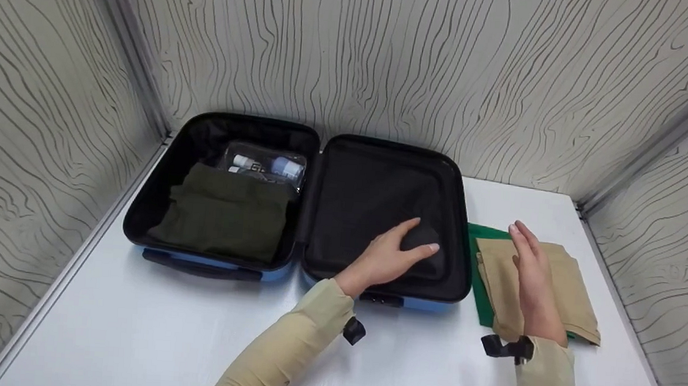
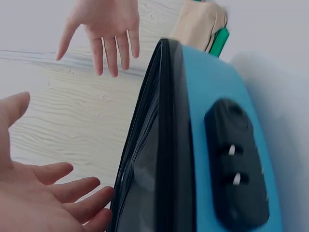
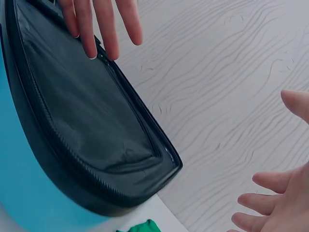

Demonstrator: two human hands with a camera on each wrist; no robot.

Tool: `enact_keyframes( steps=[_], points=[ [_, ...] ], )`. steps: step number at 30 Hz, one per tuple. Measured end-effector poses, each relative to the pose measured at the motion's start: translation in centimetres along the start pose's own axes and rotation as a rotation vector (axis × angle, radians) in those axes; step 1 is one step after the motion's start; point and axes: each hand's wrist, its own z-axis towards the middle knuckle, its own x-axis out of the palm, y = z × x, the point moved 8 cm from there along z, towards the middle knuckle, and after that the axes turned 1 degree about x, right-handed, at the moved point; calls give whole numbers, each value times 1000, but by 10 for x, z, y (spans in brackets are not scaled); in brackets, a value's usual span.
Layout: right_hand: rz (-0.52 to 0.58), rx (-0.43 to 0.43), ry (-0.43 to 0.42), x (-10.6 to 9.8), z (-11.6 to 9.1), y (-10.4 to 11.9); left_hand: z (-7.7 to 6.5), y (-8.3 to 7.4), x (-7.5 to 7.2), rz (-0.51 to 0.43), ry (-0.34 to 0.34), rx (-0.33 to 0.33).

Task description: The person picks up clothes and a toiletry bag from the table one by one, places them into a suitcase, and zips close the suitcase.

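The empty, straight-fingered right hand is near the folded beige cloth, atop green cloth on the white desk; the left hand, spread and empty, is over the black-lined blue suitcase. The beige cloth looks soft, light (likely floppy): grip opposite edges.

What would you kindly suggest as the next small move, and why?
Probably lower the open, empty right hand onto the folded tan cloth and grip it: it lies on the bright-green cloth, outside the open blue, black-lined suitcase, which holds a folded dark-green garment.
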Motion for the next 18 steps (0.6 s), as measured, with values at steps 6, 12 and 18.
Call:
enact_keyframes(
  steps=[6, 12, 18],
  points=[
    [-15, 24, -13, -13, -3, -8, 4, -5, 21, -19, 28, 1],
    [0, 53, -41, -25, -4, -14, 10, -13, 37, -44, 37, -37],
    [26, 35, -64, -35, -5, -12, 22, -25, 46, -58, 26, -60]
  ],
)
